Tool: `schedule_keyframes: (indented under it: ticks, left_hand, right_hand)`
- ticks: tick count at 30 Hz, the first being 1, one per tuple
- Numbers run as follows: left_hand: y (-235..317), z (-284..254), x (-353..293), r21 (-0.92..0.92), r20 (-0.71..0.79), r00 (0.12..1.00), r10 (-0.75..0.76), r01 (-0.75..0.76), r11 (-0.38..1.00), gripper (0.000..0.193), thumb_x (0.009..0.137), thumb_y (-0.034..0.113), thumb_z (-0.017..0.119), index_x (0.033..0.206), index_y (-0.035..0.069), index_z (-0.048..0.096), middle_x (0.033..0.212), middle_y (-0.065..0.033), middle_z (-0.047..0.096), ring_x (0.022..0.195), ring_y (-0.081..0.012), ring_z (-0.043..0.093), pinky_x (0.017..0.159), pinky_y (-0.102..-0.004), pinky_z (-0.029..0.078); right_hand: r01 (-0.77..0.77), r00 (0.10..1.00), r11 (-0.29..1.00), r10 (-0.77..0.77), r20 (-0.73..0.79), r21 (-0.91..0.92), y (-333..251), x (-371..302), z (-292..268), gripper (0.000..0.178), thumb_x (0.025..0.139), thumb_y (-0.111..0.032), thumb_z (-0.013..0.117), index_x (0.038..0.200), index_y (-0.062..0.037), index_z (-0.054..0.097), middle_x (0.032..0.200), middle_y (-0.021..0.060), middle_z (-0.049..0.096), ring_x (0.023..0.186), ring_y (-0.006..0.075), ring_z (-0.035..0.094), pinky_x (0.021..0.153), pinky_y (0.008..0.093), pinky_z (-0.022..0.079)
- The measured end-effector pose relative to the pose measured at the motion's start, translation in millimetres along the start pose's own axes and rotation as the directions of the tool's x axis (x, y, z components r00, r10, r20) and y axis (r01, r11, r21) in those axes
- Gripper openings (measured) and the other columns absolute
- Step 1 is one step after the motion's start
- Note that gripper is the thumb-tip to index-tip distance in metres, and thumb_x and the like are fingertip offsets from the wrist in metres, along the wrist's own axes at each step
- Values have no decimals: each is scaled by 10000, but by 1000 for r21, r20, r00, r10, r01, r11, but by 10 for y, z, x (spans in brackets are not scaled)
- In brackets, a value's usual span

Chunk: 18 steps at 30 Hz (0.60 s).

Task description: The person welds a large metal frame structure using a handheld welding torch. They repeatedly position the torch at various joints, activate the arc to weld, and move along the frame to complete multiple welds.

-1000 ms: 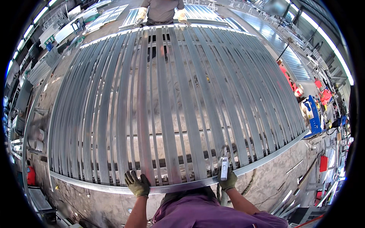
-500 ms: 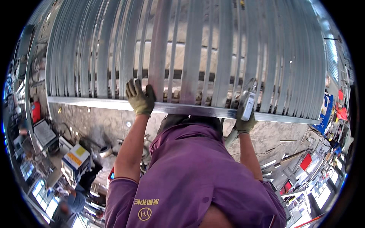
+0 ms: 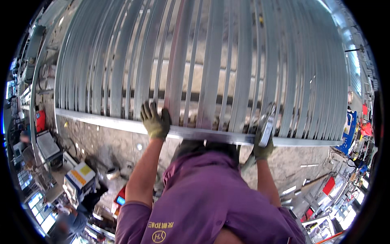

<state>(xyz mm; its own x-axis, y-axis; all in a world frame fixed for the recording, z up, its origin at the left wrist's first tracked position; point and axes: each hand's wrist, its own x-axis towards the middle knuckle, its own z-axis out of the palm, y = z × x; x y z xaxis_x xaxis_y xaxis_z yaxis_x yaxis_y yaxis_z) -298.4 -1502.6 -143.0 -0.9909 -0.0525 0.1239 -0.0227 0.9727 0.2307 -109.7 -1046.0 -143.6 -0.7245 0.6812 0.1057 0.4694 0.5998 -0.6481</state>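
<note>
There're 2 glvd hands point(image 3: 156, 125) point(image 3: 264, 151), 1 tool point(image 3: 266, 133), 1 mtl pnl point(image 3: 203, 133).

The left gloved hand point(image 3: 155, 124), left of the frame's centre, shows its back, fingers stretched toward the top edge, thumb apart. The right gloved hand point(image 3: 264, 151), right of centre, is curled in a grip. The bare left forearm point(image 3: 143, 173) slants up rightward; the right forearm point(image 3: 267, 181) leans slightly leftward.

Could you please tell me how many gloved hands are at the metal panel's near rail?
2: the left hand lies over the near rail; the right hand, farther right along it, holds a pale tool. No others show there.
</note>
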Motion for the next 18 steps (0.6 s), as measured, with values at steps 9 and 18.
schedule_keyframes:
  ticks: [9, 18]
  left_hand:
    - [-16, 92, 3, -12, -81, 995, 53, -54, 998, 727, 980, 423, 652, 1516, -13, 425, 1567, -333, 446, 1484, -529, 378, 1238, -638, 265]
    - [1168, 324, 733, -206, 60, 889, 453, -433, 877, 934, 1018, 511, 591, 1696, 51, 142, 1763, -239, 124, 1646, -401, 94, 1312, -592, 83]
  right_hand:
    - [106, 990, 962, -125, -63, -250, -73, 46, 44, 335, 869, -384, 792, 1014, -106, 674, 732, 134, 719, 672, 379, 723, 585, 483, 570]
    - [-27, 999, 930, 42, 32, -365, -164, 68, 9, 372, 876, -384, 760, 1091, -91, 680, 809, 145, 750, 759, 386, 751, 654, 476, 597]
